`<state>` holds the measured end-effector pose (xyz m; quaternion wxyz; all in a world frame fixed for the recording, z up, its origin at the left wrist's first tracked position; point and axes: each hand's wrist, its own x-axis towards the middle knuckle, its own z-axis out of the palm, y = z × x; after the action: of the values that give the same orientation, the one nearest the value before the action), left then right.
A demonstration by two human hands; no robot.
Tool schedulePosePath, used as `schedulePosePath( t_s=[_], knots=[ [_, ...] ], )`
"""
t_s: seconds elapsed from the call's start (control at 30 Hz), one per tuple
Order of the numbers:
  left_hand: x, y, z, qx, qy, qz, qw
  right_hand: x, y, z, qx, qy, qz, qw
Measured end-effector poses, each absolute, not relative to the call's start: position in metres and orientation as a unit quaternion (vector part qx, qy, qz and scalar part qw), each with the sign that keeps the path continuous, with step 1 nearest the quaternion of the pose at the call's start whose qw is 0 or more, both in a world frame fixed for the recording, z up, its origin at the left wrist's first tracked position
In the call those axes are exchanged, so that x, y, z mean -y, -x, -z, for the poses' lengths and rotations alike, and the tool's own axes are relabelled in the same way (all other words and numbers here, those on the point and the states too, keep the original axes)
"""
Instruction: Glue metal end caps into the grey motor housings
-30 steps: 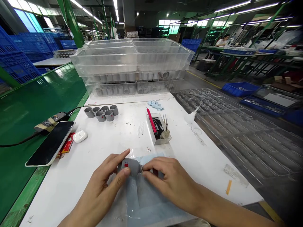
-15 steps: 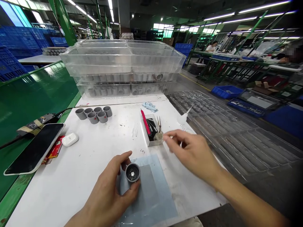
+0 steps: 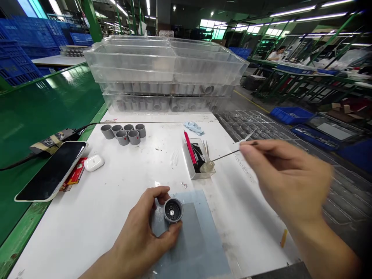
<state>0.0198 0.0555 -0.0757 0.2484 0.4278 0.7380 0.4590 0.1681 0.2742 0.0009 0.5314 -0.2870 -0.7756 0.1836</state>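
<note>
My left hand (image 3: pixel 142 236) grips a small grey cylindrical part (image 3: pixel 173 210), its open end turned up toward me, over a pale blue mat (image 3: pixel 197 244) on the white table. My right hand (image 3: pixel 286 178) is raised to the right, blurred by motion, pinching a thin metal stick (image 3: pixel 229 155) whose far tip reaches a small round pot (image 3: pixel 207 167) in a clear tool box (image 3: pixel 197 164). That box also holds a red pen (image 3: pixel 190 147) and tweezers.
Several grey cylinders (image 3: pixel 124 134) stand at the back left of the table. A phone (image 3: pixel 52 170) and white earbud case (image 3: pixel 93 162) lie at the left edge. Stacked clear trays (image 3: pixel 165 73) fill the back; moulded clear trays (image 3: pixel 261 131) lie to the right.
My right hand left the grey part, reached to the tool box and now holds a thin stick. My left hand turned the part's open end upward.
</note>
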Motion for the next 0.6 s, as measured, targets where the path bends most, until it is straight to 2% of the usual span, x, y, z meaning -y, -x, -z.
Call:
schedulePosePath(
  t_s=[0.07,0.1,0.17,0.27,0.33,0.6],
  knots=[
    [-0.056,-0.019,0.075,-0.736,-0.416,-0.467,0.259,-0.261,-0.168,-0.005,0.727,0.262,-0.19,0.605],
    [-0.056,-0.018,0.075,-0.734,-0.409,-0.471,0.269,-0.252,-0.167,-0.006,0.721,0.241,-0.207,0.616],
    [-0.057,-0.017,0.075,-0.733,-0.391,-0.477,0.287,-0.235,-0.163,-0.003,0.748,0.189,-0.264,0.578],
    [-0.057,-0.017,0.077,-0.731,-0.37,-0.489,0.3,-0.214,-0.153,0.008,0.802,0.116,-0.373,0.452],
    [-0.057,-0.016,0.08,-0.722,-0.37,-0.499,0.304,-0.207,-0.146,0.016,0.815,0.089,-0.41,0.4],
    [-0.06,-0.016,0.082,-0.711,-0.382,-0.513,0.293,-0.204,-0.137,0.034,0.836,0.073,-0.408,0.361]
  ],
)
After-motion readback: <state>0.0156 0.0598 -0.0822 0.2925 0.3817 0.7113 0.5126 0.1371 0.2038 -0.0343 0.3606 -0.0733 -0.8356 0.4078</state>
